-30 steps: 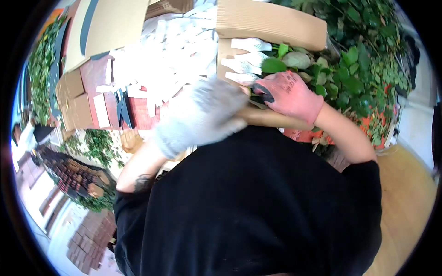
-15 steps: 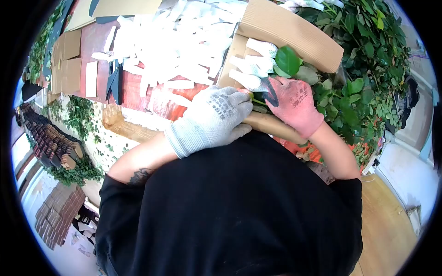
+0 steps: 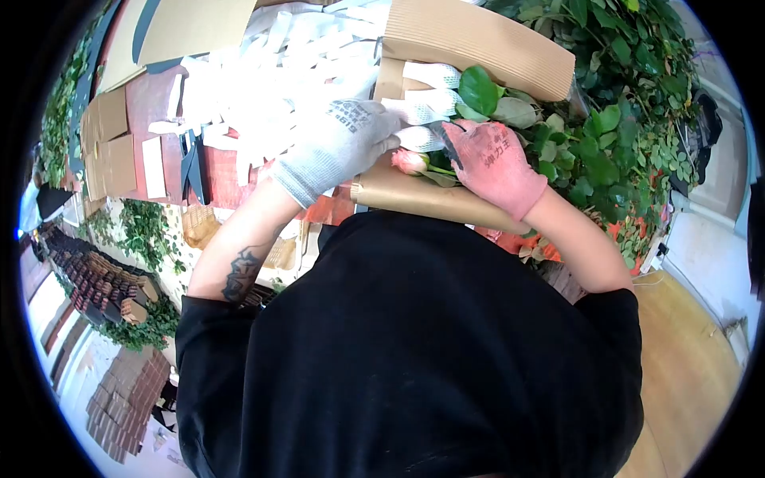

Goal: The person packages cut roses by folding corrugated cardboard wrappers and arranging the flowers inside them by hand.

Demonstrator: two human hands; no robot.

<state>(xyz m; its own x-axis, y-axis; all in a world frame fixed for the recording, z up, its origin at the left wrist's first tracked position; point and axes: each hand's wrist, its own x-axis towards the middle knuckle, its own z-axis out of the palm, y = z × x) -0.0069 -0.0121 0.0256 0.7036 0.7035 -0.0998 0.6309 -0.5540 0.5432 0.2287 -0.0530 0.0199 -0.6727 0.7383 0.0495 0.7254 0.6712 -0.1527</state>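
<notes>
My left hand (image 3: 343, 142), in a pale grey glove, is beside the left ends of several white mesh-sleeved flower heads (image 3: 434, 103). Its fingers stretch to the right with the thumb a little apart, and nothing shows between them. My right hand (image 3: 490, 163), in a pink glove with dark fingertips, closes over green stems, though its grip is partly hidden. Just left of it lies an unsleeved pink rose (image 3: 410, 162), its stem running towards that hand. A large green leaf (image 3: 479, 90) lies above the right hand. Corrugated cardboard (image 3: 486, 44) surrounds the flowers.
White strips (image 3: 295, 72) are heaped on the red table (image 3: 143, 95). Black-handled scissors (image 3: 193, 166) lie left of them. Cardboard pieces (image 3: 109, 151) stand at the far left. Dense leafy stems (image 3: 613, 151) fill the right side.
My left hand has moved up and left, off the pink rose, which now shows. The right hand has stayed over the stems. The whole view has shifted slightly.
</notes>
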